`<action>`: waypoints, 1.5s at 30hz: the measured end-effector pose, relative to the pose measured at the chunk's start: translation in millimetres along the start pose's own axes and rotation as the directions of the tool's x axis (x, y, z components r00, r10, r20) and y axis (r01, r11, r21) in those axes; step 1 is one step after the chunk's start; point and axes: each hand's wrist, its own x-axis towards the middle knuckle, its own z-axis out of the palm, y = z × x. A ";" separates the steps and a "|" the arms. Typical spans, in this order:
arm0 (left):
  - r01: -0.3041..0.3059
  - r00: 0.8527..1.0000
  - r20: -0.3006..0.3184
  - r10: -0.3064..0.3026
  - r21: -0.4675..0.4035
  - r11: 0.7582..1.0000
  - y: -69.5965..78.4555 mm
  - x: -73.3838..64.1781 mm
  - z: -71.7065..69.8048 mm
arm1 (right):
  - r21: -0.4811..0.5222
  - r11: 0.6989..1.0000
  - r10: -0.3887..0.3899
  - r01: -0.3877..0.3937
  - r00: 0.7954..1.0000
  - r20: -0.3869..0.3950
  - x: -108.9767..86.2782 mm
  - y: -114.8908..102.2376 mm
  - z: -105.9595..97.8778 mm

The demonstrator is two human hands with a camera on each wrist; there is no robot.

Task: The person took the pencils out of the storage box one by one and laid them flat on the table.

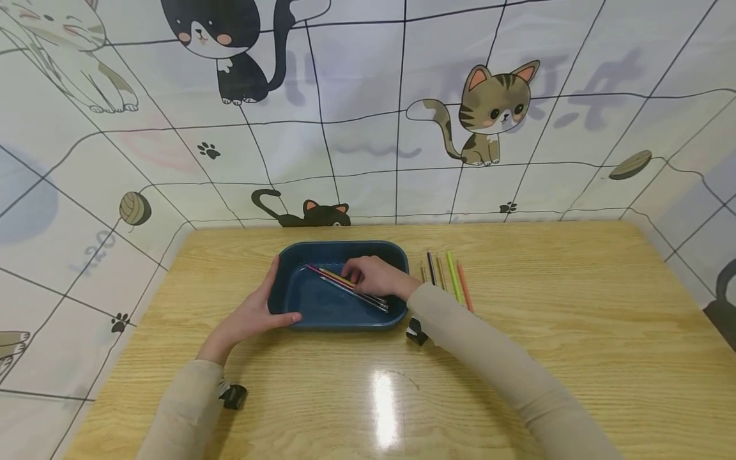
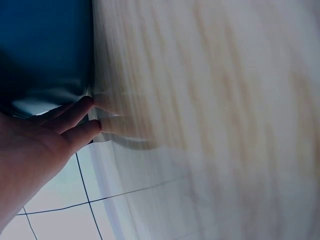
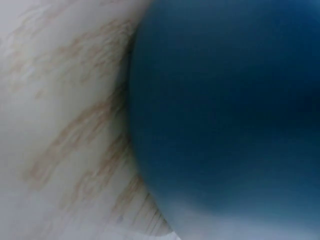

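Observation:
A deep blue rectangular tray (image 1: 339, 324) sits on the table with several colored pencils (image 1: 333, 279) lying slantwise inside it. My left hand (image 1: 259, 306) holds the tray's left end, its thumb at the front rim and its fingers along the outer left wall. In the left wrist view, the fingers (image 2: 75, 117) lie against the tray's outside near the table. My right hand (image 1: 376, 276) reaches over the right rim into the tray, fingertips bent down right at the pencils. I cannot tell whether they pinch one. Only the tray's blurred blue wall (image 3: 225, 110) shows in the right wrist view.
More pencils lie side by side on the wooden table (image 1: 546, 287) just right of the tray, among them a yellow-green pencil (image 1: 453, 271) and an orange pencil (image 1: 464, 286), partly behind the right sleeve. A cat-printed cloth (image 1: 368, 140) hangs behind the table.

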 end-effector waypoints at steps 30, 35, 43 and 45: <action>-0.003 1.000 -0.002 0.003 0.002 1.000 5.2 -3.0 -1.1 | 0.428 0.902 -0.050 0.053 0.999 -0.017 -3.3 3.6 -5.3; 0.003 1.000 -0.002 -0.003 0.000 1.000 5.1 -3.5 -0.4 | 0.476 0.877 -0.058 0.070 0.998 -0.039 -7.9 1.0 -8.4; -0.006 1.000 -0.004 0.006 -0.005 1.000 5.7 -3.2 -0.4 | 0.554 0.828 -0.048 0.093 0.994 -0.096 -20.5 -3.8 -14.0; -0.006 1.000 -0.005 0.006 -0.004 1.000 5.7 -3.2 -0.5 | 0.560 0.822 -0.047 0.103 0.992 -0.113 -22.2 -3.8 -15.3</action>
